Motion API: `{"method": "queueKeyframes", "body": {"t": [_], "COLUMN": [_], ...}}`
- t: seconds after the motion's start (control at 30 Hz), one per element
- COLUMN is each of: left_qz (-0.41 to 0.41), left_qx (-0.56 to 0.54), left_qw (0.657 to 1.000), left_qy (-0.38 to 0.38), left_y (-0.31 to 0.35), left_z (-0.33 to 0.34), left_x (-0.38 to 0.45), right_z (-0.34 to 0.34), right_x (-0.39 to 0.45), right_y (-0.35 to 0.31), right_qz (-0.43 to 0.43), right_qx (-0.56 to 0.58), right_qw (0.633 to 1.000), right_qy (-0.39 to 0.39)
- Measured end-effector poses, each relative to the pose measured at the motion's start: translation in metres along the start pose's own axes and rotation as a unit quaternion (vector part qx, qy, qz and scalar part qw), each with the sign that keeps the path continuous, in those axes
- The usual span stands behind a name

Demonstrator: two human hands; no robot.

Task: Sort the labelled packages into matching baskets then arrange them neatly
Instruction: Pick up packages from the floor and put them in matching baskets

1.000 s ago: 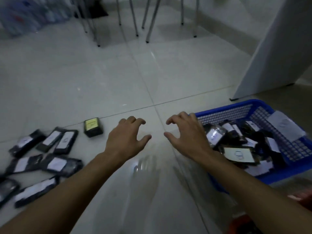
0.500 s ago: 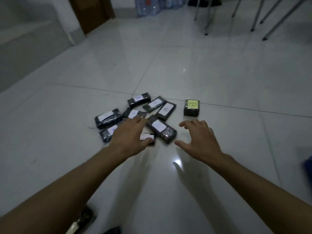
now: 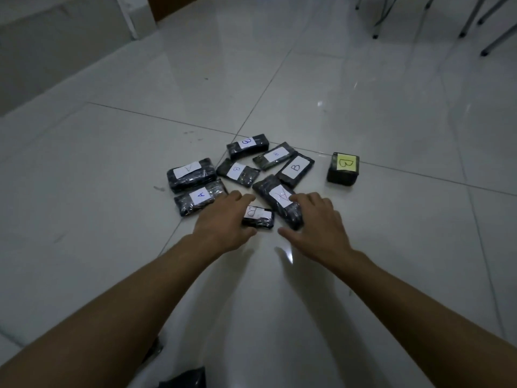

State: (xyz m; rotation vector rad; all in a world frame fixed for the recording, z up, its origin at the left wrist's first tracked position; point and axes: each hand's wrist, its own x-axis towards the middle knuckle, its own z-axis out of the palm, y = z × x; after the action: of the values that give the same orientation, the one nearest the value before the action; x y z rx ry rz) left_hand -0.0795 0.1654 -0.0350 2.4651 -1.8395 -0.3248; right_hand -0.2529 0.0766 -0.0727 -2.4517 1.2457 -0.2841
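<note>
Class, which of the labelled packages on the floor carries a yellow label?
The squarish package lying apart to the right, marked B; every other package is oblong with a white label.

Single view: head-worn wide-angle camera, looking forward and steeply down at the tiled floor (image 3: 363,113). Both forearms enter from the bottom edge; hands and the cluster of packages (image 3: 240,177) sit near frame centre, close below. Chair legs (image 3: 472,21) at top right mark the far edge
</note>
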Motion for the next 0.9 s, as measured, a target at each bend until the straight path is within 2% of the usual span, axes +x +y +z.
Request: {"method": "queueKeyframes", "body": {"t": [0.17,0.27,0.4,0.53,0.7,0.8,0.9], "left_qz": [0.006,0.021,0.033,0.035,-0.007,-0.022,-0.033], "left_qx": [0.023,0.032,-0.007,-0.019,-0.116,-0.143,-0.163], "left_qw": [1.000,0.999,0.998,0.999,0.989,0.983,0.980], "left_qy": [-0.019,-0.038,-0.045,-0.006,0.090,0.117,0.110], "left_y": [-0.018,-0.028,-0.031,-0.040,-0.059,-0.071,-0.078], "left_z": [0.014,0.019,0.029,0.040,0.042,0.043,0.051], "left_x": [0.015,0.027,0.034,0.037,0.028,0.024,0.020], "right_z": [0.015,0.024,0.028,0.029,0.020,0.013,0.015], "right_x": [0.013,0.023,0.030,0.031,0.047,0.070,0.107], "right_y": [-0.006,-0.011,-0.011,-0.007,-0.014,-0.029,-0.049], "right_qz": [-0.017,-0.015,-0.012,-0.009,-0.035,-0.037,-0.042], "right_qx": [-0.007,-0.007,-0.001,-0.007,-0.001,-0.013,0.001], "right_qw": [0.999,1.000,0.999,0.999,0.997,0.999,0.998], "right_qy": [0.028,0.019,0.035,0.047,0.062,0.028,-0.046]}}
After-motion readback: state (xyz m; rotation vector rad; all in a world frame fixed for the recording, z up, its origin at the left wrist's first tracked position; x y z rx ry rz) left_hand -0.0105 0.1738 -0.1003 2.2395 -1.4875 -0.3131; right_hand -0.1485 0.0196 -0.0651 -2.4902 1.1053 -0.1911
